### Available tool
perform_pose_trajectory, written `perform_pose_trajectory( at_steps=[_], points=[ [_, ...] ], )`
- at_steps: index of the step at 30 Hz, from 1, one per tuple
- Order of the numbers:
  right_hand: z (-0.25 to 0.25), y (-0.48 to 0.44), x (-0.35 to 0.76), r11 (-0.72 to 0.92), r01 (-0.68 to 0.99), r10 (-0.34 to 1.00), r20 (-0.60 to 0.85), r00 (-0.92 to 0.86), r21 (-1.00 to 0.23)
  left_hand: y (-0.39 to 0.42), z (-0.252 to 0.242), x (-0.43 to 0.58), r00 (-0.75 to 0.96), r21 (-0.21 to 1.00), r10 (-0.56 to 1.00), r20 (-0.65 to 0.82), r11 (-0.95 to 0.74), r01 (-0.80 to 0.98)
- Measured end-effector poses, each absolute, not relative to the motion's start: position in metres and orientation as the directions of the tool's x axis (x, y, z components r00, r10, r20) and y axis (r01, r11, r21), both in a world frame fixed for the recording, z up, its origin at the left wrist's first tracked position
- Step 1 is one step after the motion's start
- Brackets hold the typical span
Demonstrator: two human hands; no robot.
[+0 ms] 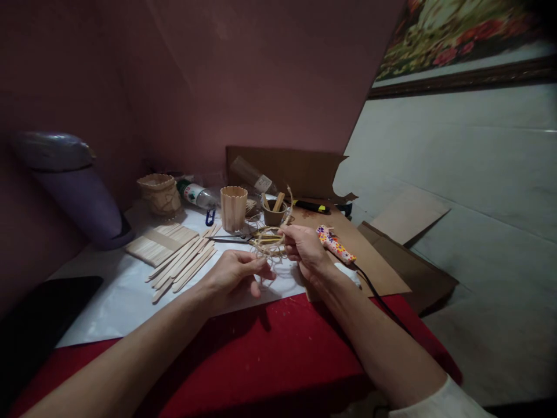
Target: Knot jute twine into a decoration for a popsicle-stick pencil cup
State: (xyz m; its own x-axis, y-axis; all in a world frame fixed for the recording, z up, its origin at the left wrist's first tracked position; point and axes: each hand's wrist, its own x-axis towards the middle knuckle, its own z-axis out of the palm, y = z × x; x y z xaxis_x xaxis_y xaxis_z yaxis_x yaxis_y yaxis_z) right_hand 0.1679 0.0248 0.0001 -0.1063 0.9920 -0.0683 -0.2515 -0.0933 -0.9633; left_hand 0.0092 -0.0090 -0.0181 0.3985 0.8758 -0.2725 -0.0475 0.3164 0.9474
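Rising from the right hand (302,247), the twine's (264,251) free end is pointed upward.
Its long axis is near vertical there; the loops are bunched between the hands, before the scissors (228,239). A strand is pinched by right thumb and fingers; the left hand (237,276) is loosely curled, its grip unclear.

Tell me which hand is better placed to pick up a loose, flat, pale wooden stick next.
Probably the left hand: it is nearer the loose, flat, pale wooden sticks, while the right hand pinches coarse, tan twine.
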Motion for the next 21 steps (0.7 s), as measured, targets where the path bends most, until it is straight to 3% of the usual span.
perform_pose_trajectory(
  at_steps=[4,15,21],
  points=[
    [-0.001,0.025,0.167,-0.1,-0.248,0.992,-0.078,-0.096,-0.964,-0.009,-0.017,0.007,0.361,0.969,0.901,-0.239,0.243,0.035],
    [0.0,0.025,0.166,-0.108,-0.255,0.993,-0.092,-0.074,-0.961,-0.005,-0.027,0.009,0.353,0.952,0.923,-0.153,0.234,-0.2],
    [-0.001,0.027,0.168,-0.087,-0.277,0.996,-0.076,-0.05,-0.957,-0.006,-0.02,0.008,0.423,0.905,0.886,-0.191,0.326,-0.275]
  ],
)
